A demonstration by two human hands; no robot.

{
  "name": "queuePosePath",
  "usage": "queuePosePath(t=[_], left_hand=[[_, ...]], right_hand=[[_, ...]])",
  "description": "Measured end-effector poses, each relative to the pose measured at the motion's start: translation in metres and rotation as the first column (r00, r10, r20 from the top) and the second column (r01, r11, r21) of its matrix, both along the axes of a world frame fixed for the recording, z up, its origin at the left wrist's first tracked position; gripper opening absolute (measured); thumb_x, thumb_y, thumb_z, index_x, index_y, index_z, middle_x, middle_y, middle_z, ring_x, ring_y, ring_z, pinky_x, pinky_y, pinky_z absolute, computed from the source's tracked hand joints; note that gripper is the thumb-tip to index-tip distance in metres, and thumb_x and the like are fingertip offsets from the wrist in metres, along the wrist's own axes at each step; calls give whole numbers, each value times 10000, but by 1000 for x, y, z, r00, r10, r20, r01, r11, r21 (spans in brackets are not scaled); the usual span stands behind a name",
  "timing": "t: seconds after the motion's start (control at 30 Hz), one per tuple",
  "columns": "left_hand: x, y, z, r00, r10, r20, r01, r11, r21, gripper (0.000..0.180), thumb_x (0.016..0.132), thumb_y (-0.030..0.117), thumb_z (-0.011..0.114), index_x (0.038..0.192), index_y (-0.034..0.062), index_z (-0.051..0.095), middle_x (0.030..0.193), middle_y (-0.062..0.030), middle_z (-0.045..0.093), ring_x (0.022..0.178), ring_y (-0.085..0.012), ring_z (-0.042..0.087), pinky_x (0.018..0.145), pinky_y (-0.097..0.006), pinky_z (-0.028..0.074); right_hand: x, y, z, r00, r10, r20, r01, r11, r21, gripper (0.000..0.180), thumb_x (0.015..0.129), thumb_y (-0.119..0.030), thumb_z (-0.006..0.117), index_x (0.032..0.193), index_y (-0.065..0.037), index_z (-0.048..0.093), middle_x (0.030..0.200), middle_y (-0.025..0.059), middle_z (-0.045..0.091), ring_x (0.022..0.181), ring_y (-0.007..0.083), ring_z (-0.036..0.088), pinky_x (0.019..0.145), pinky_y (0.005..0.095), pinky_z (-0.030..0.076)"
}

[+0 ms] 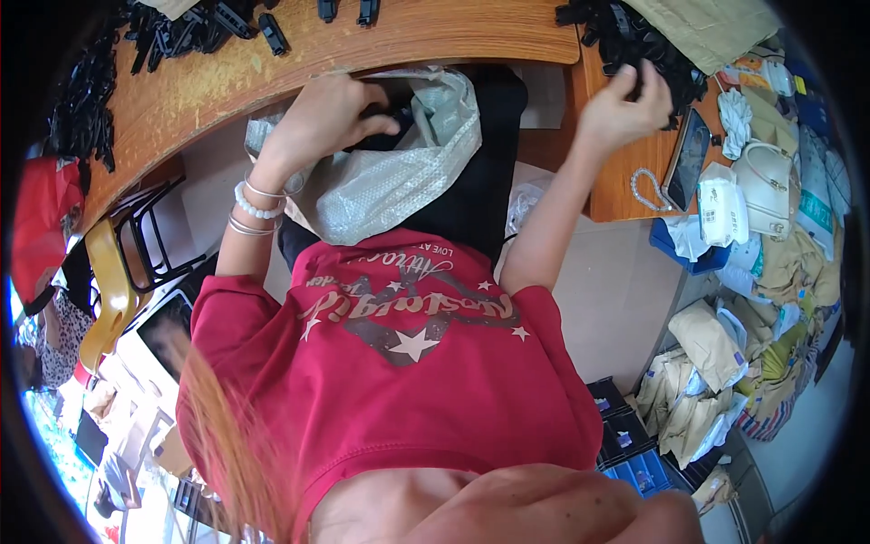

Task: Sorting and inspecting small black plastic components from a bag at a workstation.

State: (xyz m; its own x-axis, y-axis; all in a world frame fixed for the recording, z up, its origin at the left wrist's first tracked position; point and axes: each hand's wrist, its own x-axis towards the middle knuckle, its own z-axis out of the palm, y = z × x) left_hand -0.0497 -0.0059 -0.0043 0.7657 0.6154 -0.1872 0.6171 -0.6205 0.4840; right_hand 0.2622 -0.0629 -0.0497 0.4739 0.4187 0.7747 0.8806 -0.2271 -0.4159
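Observation:
A pale woven plastic sack (390,195) rests on my lap with its mouth open. My left hand (331,118), wearing bracelets at the wrist, is over the left side of that mouth. Its thumb and fingers are loosely curled and apart, and I see nothing held in them. On the right, my right hand (628,109) is raised beside a heap of small black plastic parts (648,50). Its fingers are spread, with nothing visible between them. What lies deep in the sack is mostly hidden in shadow.
Black clip-like parts (195,32) lie along the wooden table (444,34). A phone (686,159), a beaded strap (645,192), a tissue pack (722,213) and a white handbag (768,186) are at right. Brown packages (693,390) crowd the right side; a yellow chair (113,290) stands left.

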Motion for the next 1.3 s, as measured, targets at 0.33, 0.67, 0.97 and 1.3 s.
queuePosePath(t=[0.33, 0.67, 0.97, 1.3], left_hand=[[103, 7, -24, 730, -397, 556, 91, 863, 497, 295, 781, 125, 676, 1065, 55, 629, 1204, -129, 569, 1109, -294, 545, 892, -387, 476], [282, 36, -32, 698, -710, 92, 256, 367, 894, 402, 869, 237, 492, 1231, 72, 546, 1335, -88, 478, 1330, -254, 343, 1134, -444, 194], [281, 53, -46, 728, -615, 302, 183, 599, 779, 433, 801, 319, 553, 1136, 46, 584, 1239, -73, 526, 1270, -228, 387, 1056, -448, 276], [212, 71, -43, 793, -514, 327, 17, 556, 831, 311, 763, 208, 670, 1038, 75, 618, 1062, -56, 600, 1080, -260, 537, 940, -377, 415]], right_hand=[[10, 39, -3, 876, -6, -483, 43, 997, 65, 360, 926, -106, 497, 1243, 64, 493, 1227, 256, 411, 1097, 356, 457, 961, 417, 360], [54, 15, 14, 811, -31, -585, 196, 955, 221, 302, 875, -74, 440, 1051, 89, 623, 1124, 244, 555, 1006, 322, 566, 880, 385, 457], [22, 49, 10, 711, 140, -689, 35, 972, 234, 410, 944, -220, 382, 1067, 99, 608, 1083, 251, 588, 964, 334, 576, 863, 380, 438], [-29, 67, 2, 804, 290, -519, -107, 929, 353, 427, 993, -275, 364, 1180, 48, 570, 1178, 198, 513, 1086, 291, 511, 928, 376, 404]])
